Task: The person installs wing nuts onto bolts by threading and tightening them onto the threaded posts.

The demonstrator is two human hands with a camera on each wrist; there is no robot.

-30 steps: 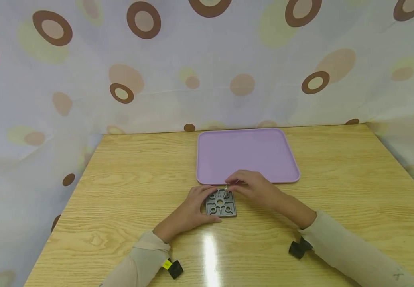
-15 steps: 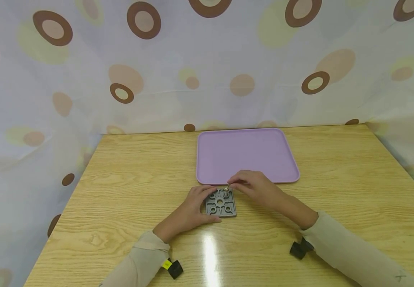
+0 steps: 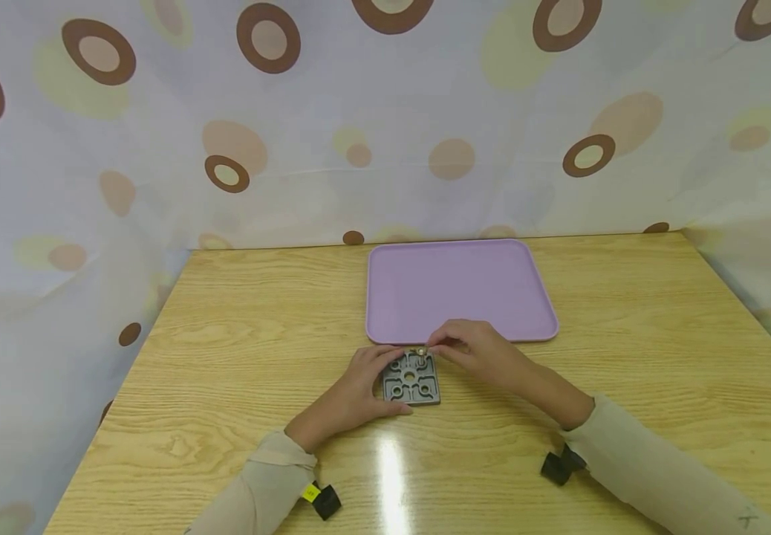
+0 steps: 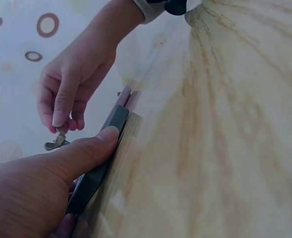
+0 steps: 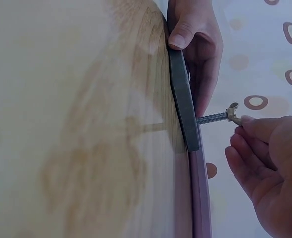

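Note:
A square grey metal plate (image 3: 411,388) with a raised pattern and several holes lies on the table. My left hand (image 3: 359,388) grips it by opposite edges, thumb on the near side and fingers on the far side. From the plate's far right corner stands a threaded bolt (image 5: 212,118), with a brass-coloured wing nut (image 5: 231,113) at its outer end. My right hand (image 3: 475,351) pinches one wing of this nut between thumb and forefinger. A stretch of bare thread shows between nut and plate in the right wrist view.
Just beyond the plate lies a shallow purple tray (image 3: 455,290), its near rim close to both hands. A patterned curtain (image 3: 385,193) hangs behind the wooden table (image 3: 258,312) and along its sides.
The right fingertips have shifted slightly to the right and the wing nut has turned on the bolt. The left hand and the plate stay in place.

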